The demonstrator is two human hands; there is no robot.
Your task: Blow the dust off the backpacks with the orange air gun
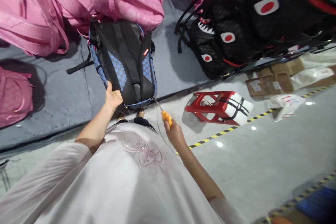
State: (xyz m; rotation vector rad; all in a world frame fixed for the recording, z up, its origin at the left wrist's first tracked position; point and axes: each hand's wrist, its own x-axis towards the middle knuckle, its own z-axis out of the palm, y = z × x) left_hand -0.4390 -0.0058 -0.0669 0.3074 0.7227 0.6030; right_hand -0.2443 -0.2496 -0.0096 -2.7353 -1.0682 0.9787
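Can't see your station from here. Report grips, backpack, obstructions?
Left grip at near left corner of backpack. Right grip on orange-handled tool, shaft toward backpack. Backpack straps up on grey cloth. Pink bags crowd its far end.

One blue-checked backpack (132,66), one orange-handled tool (166,117), one red stool (223,107)

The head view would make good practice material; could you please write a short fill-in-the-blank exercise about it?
The right hand grips a thin-shafted tool whose handle is ____.
The left hand touches a black backpack with checkered patches coloured ____.
In the picture, the red-framed stool is to the ____ of that tool.

Missing words: orange; blue; right.
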